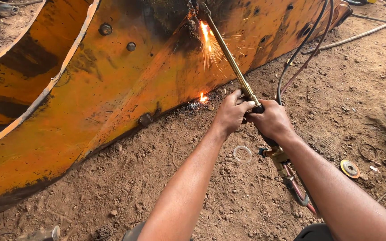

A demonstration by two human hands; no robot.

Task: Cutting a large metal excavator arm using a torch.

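A long brass cutting torch (228,58) points up and away from me at a big orange, rust-stained steel shell (112,89). Its tip meets the steel near the top, where a bright flame and sparks (207,38) fly; glowing slag (203,97) lies on the ground below. My left hand (231,111) is wrapped around the torch tube. My right hand (271,119) grips the handle just behind it. Brass valves (277,156) and red and dark hoses (298,192) run back under my right forearm.
Hoses (300,49) loop over the dirt beyond the hands. A clear ring (242,154), a grinding disc (350,168), a wire ring (368,151) and scrap bits lie on the brown stony ground. Bolts (105,29) stud the shell. A metal pipe (362,33) lies far right.
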